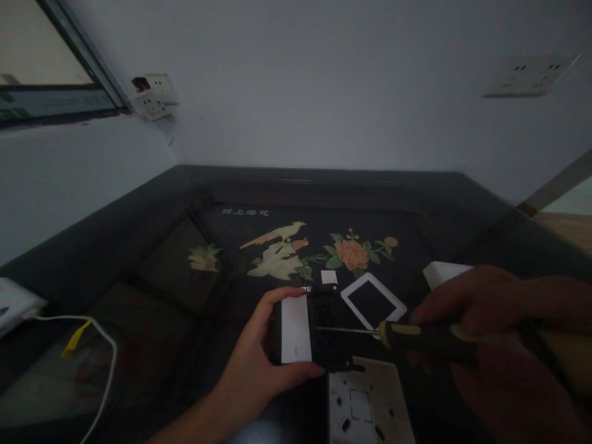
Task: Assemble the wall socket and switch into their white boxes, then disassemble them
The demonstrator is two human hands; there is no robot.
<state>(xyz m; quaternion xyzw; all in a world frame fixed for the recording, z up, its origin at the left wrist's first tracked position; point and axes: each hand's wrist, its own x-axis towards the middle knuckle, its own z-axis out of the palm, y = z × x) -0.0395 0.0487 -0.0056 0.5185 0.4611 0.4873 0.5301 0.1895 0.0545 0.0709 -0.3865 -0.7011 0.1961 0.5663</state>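
Note:
My left hand (259,351) grips a wall switch module (296,330) by its top and bottom edges; it has a white rocker plate and a black frame. In my right hand (504,333) is a screwdriver (430,339) with a black and yellow handle, pointing left. Its thin shaft reaches over the black part of the switch, and whether the tip touches is unclear. Just right of the switch lies a white rectangular frame (400,308). Below it is a white back box (370,401) with several holes, partly under the switch's lower corner.
A small white square (328,277) lies behind the switch. Near my right hand sits a white box-like piece (446,271). At the left, a white device (18,302) trails a white cable (113,351) with a yellow tag. Wall sockets (530,75) are above the dark table.

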